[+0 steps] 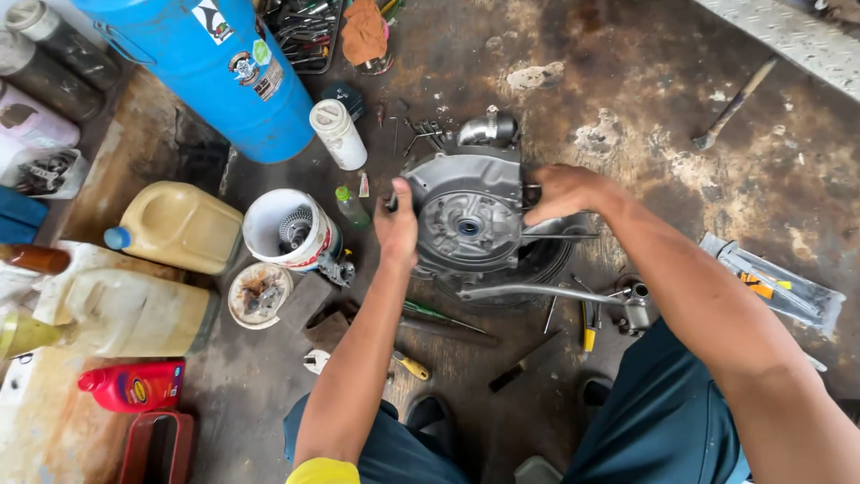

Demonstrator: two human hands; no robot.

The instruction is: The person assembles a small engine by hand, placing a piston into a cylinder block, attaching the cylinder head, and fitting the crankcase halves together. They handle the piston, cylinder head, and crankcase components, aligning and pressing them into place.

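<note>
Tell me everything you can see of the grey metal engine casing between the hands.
The grey cast-metal engine casing lies flat on the stained floor, its round ribbed face up with a dark central bearing hole. A curved metal pipe stub sits at its far edge. The left hand grips its left rim; the right hand holds its right edge.

Engine case (470, 220) at centre of floor, left hand (397, 224) touching its 9 o'clock edge, right hand (563, 191) on its 3 o'clock edge. Bucket (285, 229) just beside at 9, jug (179, 224) farther at 9. Drum (219, 72) at 10. Kick lever (546, 293) at 5, screwdriver (439, 314) at 6.
</note>
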